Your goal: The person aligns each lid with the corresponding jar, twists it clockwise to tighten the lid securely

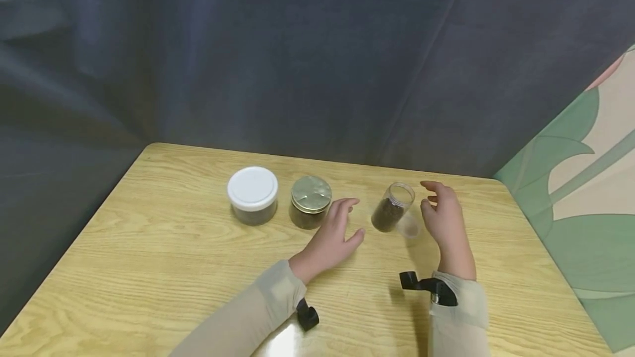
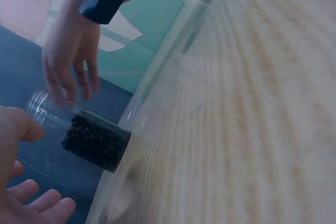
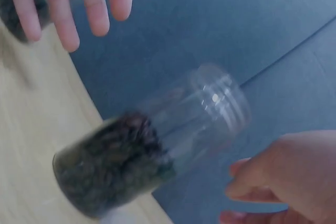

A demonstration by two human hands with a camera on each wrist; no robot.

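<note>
Upright jar (image 1: 389, 212) sits 2 o'clock from left hand (image 1: 332, 238), 9 from right hand (image 1: 444, 216), neither clearly nearer, both empty, digits apart.

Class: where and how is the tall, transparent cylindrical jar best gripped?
The tall, transparent cylindrical jar is probably best gripped around its straight-sided middle, below the threaded rim, coming from the left: it stands upright, with the left hand beside it, thumb spread.
</note>
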